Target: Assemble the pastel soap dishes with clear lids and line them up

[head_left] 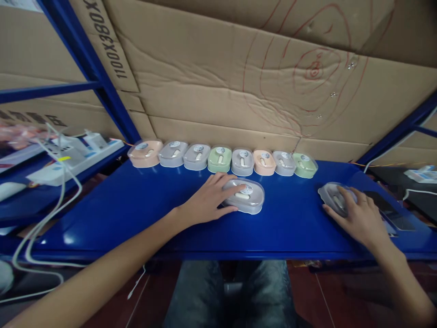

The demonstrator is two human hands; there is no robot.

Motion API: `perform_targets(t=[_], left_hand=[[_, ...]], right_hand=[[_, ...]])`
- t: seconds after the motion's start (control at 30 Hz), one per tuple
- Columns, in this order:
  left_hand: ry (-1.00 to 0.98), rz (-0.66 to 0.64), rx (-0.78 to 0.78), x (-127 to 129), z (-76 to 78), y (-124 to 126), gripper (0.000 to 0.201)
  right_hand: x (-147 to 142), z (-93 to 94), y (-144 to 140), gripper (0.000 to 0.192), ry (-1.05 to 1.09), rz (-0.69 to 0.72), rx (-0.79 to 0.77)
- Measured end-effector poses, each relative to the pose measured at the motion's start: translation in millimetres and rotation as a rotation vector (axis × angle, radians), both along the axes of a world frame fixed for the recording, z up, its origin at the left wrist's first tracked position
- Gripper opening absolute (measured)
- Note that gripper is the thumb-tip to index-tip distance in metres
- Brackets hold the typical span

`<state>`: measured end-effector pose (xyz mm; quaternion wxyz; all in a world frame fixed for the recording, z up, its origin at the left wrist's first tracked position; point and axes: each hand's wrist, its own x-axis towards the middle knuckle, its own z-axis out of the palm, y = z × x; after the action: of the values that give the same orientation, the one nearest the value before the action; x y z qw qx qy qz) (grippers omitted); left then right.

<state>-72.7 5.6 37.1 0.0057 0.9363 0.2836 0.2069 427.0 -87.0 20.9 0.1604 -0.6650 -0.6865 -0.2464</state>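
My left hand [208,200] lies on the blue metal shelf top [136,214], fingers spread and curved round the left end of a grey computer mouse in a clear plastic clamshell case [246,196]. Fingertips rest on its lid; thumb sits against its near edge. The case lies flat, near the middle of the shelf, a little in front of the row.

My right hand [358,216] is over at the right, fingers laid across the top of a second grey mouse in a clear clamshell case [332,197]. The hand covers much of that case; only the left part shows. Whether the fingers grip it or just rest on it, I cannot tell.

Behind both, against the creased brown cardboard sheet [239,82], stands a row of eight packaged mice [221,159], touching side by side: peach, grey, grey, green, grey, peach, grey, green, left to right.

A flat dark device [387,207] lies just beyond my right hand. On the left, white cables [64,182] hang over a neighbouring shelf carrying white boxes [78,150]. A blue steel upright [92,68] slants up at the left. My jeans-clad knees [232,291] show below the shelf edge.
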Motion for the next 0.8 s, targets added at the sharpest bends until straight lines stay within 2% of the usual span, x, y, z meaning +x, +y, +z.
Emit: perform_targets(t=[0.17,0.37,0.57,0.67,0.8], left_hand=[[0.029,-0.022,0.008,4.5,-3.2,0.2,0.059],[-0.006,-0.083,-0.083,17.4,2.7,-8.1,0.070],[-0.130,-0.183,-0.214,62.3,4.7,-3.9,0.071],[-0.172,-0.252,-0.261,86.5,2.9,4.2,0.073],[-0.173,-0.322,-0.299,106.6,2.4,11.0,0.075]], right_hand=[[-8.1,-14.3,10.3,0.071,0.011,0.072,0.010],[-58.7,-6.1,25.7,0.071,0.037,0.179,-0.064],[-103.4,3.0,31.6,0.063,0.104,0.267,-0.168],[-113.0,7.8,29.3,0.059,0.132,0.325,-0.236],[-114.0,9.5,25.7,0.069,0.155,0.312,-0.267]])
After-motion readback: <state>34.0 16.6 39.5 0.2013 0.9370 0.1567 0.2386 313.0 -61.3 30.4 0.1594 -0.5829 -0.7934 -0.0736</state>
